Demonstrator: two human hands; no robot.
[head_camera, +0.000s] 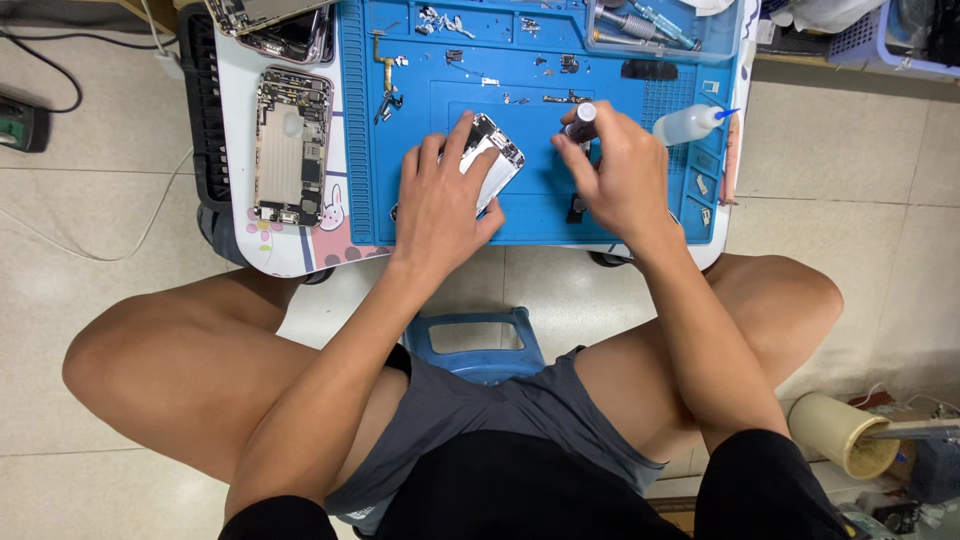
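we look down from the head camera at a small white worktop (300, 255) covered mostly by a blue repair mat (540, 215). our left hand (445, 195) lies flat, fingers spread, pressing on an opened phone (495, 158) that sits tilted near the middle of the mat; the hand is open and grips nothing, only holds the phone down. our right hand (615, 170) is closed around a screwdriver (582, 122) with a dark handle and pale cap, held upright just right of the phone; we cannot see its tip. the two hands are near each other, not touching.

a second phone chassis (292, 145), gutted and pale inside, lies on the worktop left of the mat. another phone body (285, 30) lies at the far left edge, partly cut off. small loose parts and screws (445, 22) are scattered across the far part of the mat. a clear squeeze bottle (690, 123) with a blue nozzle lies on its side right of the right hand. a tray of tools (650, 25) sits at the far right. below the worktop, a blue stool (480, 345) shows between our knees on a tiled floor (90, 200).
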